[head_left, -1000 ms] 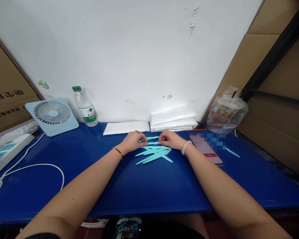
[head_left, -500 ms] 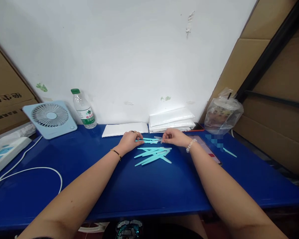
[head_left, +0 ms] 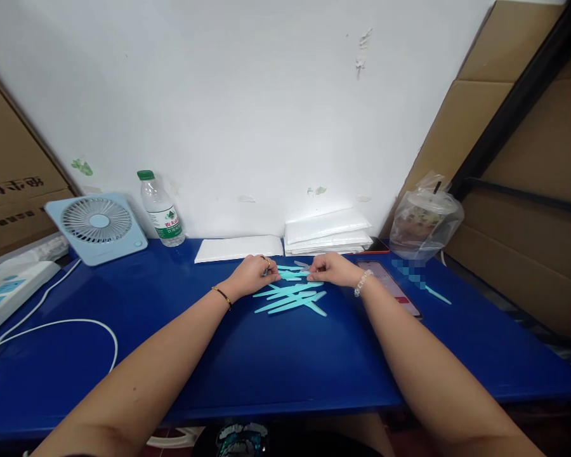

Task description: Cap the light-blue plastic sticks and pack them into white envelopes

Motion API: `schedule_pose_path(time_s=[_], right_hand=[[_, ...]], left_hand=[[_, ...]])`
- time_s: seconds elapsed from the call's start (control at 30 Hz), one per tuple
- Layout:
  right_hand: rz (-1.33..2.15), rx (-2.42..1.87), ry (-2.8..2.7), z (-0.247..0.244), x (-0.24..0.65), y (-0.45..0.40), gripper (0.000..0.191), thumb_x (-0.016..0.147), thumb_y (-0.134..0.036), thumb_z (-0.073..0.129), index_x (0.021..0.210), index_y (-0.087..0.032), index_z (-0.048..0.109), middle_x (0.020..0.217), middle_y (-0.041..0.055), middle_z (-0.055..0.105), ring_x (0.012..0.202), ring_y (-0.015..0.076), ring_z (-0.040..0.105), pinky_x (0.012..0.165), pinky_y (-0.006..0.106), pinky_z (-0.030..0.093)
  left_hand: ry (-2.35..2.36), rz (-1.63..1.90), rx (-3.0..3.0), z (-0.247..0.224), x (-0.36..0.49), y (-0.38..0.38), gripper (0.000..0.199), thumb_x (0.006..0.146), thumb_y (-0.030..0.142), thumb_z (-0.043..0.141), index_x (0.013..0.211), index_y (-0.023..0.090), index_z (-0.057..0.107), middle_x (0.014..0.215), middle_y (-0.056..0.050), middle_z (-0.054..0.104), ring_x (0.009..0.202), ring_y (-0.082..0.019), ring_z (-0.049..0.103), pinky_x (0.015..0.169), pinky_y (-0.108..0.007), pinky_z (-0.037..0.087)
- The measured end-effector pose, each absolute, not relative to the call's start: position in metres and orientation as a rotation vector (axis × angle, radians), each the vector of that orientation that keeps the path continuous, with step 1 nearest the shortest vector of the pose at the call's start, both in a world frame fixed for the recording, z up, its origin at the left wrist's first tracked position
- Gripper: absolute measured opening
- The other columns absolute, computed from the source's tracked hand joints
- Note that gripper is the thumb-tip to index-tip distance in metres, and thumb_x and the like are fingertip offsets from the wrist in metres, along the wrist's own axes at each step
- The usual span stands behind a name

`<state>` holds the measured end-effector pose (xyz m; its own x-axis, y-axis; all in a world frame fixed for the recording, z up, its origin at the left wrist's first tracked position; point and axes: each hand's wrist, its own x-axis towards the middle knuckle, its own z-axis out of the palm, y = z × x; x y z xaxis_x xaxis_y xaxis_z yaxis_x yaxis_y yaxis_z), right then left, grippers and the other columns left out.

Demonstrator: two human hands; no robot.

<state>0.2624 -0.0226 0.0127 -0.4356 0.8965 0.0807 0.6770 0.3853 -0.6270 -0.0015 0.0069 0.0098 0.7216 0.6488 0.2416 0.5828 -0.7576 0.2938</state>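
Observation:
Pinched fingers of my left hand (head_left: 254, 277) hold one end of a slim turquoise eyebrow razor (head_left: 293, 275). At the other end, my right hand (head_left: 334, 270) has its thumb and fingers closed on it. The razor lies level between the hands, just above others of its kind; its tips are hidden by the fingers. Nearer to me, a loose pile of turquoise razors (head_left: 292, 301) lies crisscrossed on the blue table (head_left: 285, 362). A small clear greyish strip (head_left: 301, 263) rests behind, beside my right fingers.
White padded envelopes (head_left: 326, 228) are stacked against the wall, with a flat white one (head_left: 239, 247) to their left. A phone (head_left: 385, 285) and a bagged drink cup (head_left: 427, 216) stand right. On the left are a water bottle (head_left: 164, 216), a fan (head_left: 98, 227) and a white cable (head_left: 76, 322).
Both hands have come slightly toward me, and my left hand has shifted a little right, closer to my right hand. The pinched razor now sits nearer the loose pile.

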Motion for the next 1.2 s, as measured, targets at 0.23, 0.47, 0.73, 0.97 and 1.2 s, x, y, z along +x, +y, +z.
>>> schedule_pose_path(time_s=[0.23, 0.47, 0.73, 0.97, 1.2], right_hand=[[0.551, -1.411, -2.157, 0.017, 0.268, -0.022, 0.033, 0.066, -0.045, 0.069, 0.082, -0.016, 0.07, 0.076, 0.0027, 0.062, 0.064, 0.0125, 0.049, 0.056, 0.023, 0.036], [0.892, -1.426, -2.331, 0.014, 0.265, -0.027, 0.031, 0.059, -0.043, 0.074, 0.069, -0.015, 0.064, 0.065, -0.0004, 0.059, 0.058, 0.0115, 0.05, 0.053, 0.023, 0.037], [0.826, -1.324, -2.162, 0.008, 0.257, -0.022, 0.029, 0.068, -0.044, 0.067, 0.071, -0.015, 0.061, 0.065, 0.0, 0.059, 0.058, 0.0109, 0.049, 0.052, 0.022, 0.036], [0.561, -1.459, -2.094, 0.006, 0.265, -0.017, 0.028, 0.07, -0.043, 0.066, 0.072, -0.015, 0.064, 0.065, 0.0005, 0.058, 0.056, 0.0109, 0.048, 0.051, 0.022, 0.035], [0.71, -1.377, -2.328, 0.014, 0.246, -0.031, 0.027, 0.066, -0.042, 0.069, 0.071, -0.016, 0.066, 0.068, 0.0012, 0.059, 0.059, 0.0119, 0.051, 0.052, 0.022, 0.037]], left_hand=[[1.23, 0.566, 2.644, 0.006, -0.01, 0.016, 0.024, 0.08, 0.043, 0.054, 0.085, 0.023, 0.065, 0.078, 0.0, 0.065, 0.077, -0.017, 0.058, 0.065, -0.025, 0.039], [1.063, 0.593, 2.66, 0.013, -0.001, -0.001, 0.033, 0.079, 0.051, 0.052, 0.079, 0.021, 0.064, 0.078, -0.001, 0.064, 0.075, -0.016, 0.057, 0.064, -0.024, 0.039], [0.963, 0.478, 2.756, 0.015, 0.005, -0.003, 0.026, 0.082, 0.043, 0.052, 0.079, 0.021, 0.065, 0.079, -0.001, 0.067, 0.079, -0.016, 0.058, 0.071, -0.025, 0.04], [1.243, 0.549, 2.648, 0.007, -0.011, 0.018, 0.026, 0.08, 0.045, 0.052, 0.082, 0.023, 0.066, 0.078, -0.001, 0.066, 0.084, -0.019, 0.057, 0.072, -0.028, 0.04], [1.064, 0.594, 2.688, 0.011, -0.005, 0.006, 0.033, 0.074, 0.051, 0.059, 0.088, 0.022, 0.063, 0.084, -0.002, 0.063, 0.084, -0.018, 0.056, 0.071, -0.026, 0.04]])
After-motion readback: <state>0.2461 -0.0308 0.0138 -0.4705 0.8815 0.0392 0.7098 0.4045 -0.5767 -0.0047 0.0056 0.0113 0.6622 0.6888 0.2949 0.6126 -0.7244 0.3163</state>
